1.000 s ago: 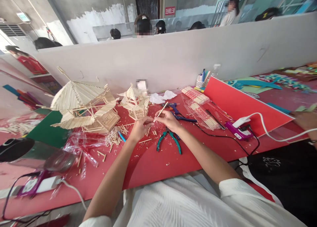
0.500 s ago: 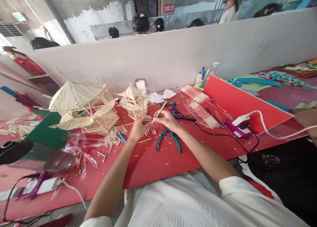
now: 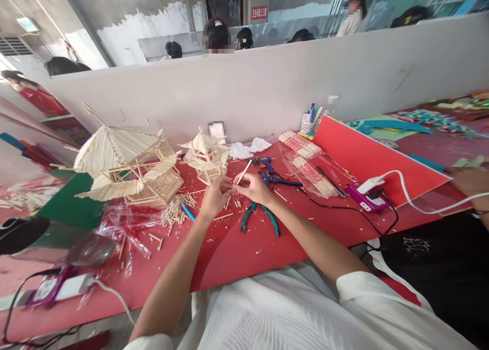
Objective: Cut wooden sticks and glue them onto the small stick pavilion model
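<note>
A thin wooden stick (image 3: 244, 170) slants up between my hands over the table. My right hand (image 3: 255, 188) is closed, its thumb and fingers pinching the stick near the lower end. My left hand (image 3: 216, 197) is also closed, its fingertips meeting the right ones at that lower end, which they partly hide. Below my right hand lie green-handled pliers (image 3: 275, 220), handles spread toward me. Just behind it are blue-handled cutters (image 3: 280, 180) and a blue glue gun (image 3: 264, 161). A small stick-built pavilion (image 3: 206, 156) stands beyond my left hand.
A larger stick pavilion (image 3: 126, 159) stands left, with crumpled plastic wrap (image 3: 126, 225), cut stick pieces and a clear bottle (image 3: 57, 240) nearby. Packs of sticks (image 3: 311, 174), a red board (image 3: 370, 154) and a purple power strip (image 3: 367, 199) lie right. A partition (image 3: 260, 90) runs behind.
Both hands have shifted slightly left, and the stick's upper end has moved left and a little lower. A loose stick now shows beside my right wrist. At far right another person's arm has moved further in.
</note>
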The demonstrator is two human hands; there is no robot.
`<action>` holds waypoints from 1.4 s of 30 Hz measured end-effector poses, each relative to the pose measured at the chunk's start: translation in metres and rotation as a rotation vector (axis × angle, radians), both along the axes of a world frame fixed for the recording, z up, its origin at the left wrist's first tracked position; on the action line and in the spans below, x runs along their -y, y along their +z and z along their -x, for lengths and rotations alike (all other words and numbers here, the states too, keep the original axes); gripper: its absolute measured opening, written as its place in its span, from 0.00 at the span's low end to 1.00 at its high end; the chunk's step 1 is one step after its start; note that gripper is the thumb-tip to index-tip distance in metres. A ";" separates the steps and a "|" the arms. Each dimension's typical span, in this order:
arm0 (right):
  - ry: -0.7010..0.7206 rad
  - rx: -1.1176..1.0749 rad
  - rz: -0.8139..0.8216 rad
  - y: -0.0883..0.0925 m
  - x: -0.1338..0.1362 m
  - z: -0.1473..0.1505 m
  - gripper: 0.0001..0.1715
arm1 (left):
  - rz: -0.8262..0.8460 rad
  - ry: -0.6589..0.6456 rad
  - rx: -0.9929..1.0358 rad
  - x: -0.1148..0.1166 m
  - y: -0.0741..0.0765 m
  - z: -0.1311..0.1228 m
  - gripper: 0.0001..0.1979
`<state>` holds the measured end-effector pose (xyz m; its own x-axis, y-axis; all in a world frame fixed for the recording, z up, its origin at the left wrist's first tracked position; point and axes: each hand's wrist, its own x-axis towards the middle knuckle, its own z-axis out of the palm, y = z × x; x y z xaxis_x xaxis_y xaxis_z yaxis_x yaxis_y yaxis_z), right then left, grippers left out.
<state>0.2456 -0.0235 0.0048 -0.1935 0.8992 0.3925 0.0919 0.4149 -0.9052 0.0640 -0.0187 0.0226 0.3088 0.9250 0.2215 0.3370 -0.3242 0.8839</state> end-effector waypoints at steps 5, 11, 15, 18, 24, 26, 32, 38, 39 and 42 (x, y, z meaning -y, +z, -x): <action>0.005 0.025 -0.005 -0.004 -0.002 0.000 0.10 | -0.002 -0.005 -0.037 -0.002 -0.001 0.001 0.14; 0.009 0.010 0.027 -0.004 -0.005 -0.001 0.11 | 0.059 0.001 0.009 -0.001 0.001 -0.001 0.18; 0.023 -0.009 0.035 -0.003 -0.005 -0.002 0.11 | 0.103 0.012 0.051 -0.001 0.001 -0.002 0.22; 0.028 -0.005 0.034 -0.003 -0.005 -0.003 0.10 | 0.115 0.008 0.070 -0.002 0.000 -0.002 0.23; 0.024 0.029 0.012 0.000 -0.003 -0.004 0.10 | 0.128 -0.018 0.084 -0.003 0.001 -0.002 0.22; 0.025 0.034 0.006 0.001 -0.002 -0.004 0.10 | 0.126 -0.016 0.069 -0.002 0.003 -0.001 0.21; 0.031 0.024 0.024 0.002 -0.002 -0.004 0.12 | 0.103 0.018 0.001 -0.001 0.002 0.001 0.18; 0.018 -0.058 0.073 -0.002 -0.008 -0.007 0.16 | 0.009 -0.011 -0.015 -0.007 -0.006 0.002 0.12; 0.012 -0.075 0.070 -0.003 -0.009 -0.007 0.16 | 0.014 -0.039 -0.010 -0.007 -0.007 0.002 0.12; 0.000 -0.132 0.080 -0.003 -0.011 -0.009 0.18 | 0.086 -0.121 0.033 -0.008 -0.009 0.002 0.16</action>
<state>0.2542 -0.0127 0.0017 -0.1447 0.9287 0.3415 -0.0294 0.3409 -0.9396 0.0625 -0.0107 0.0132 0.4131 0.8974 0.1547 0.2699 -0.2830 0.9204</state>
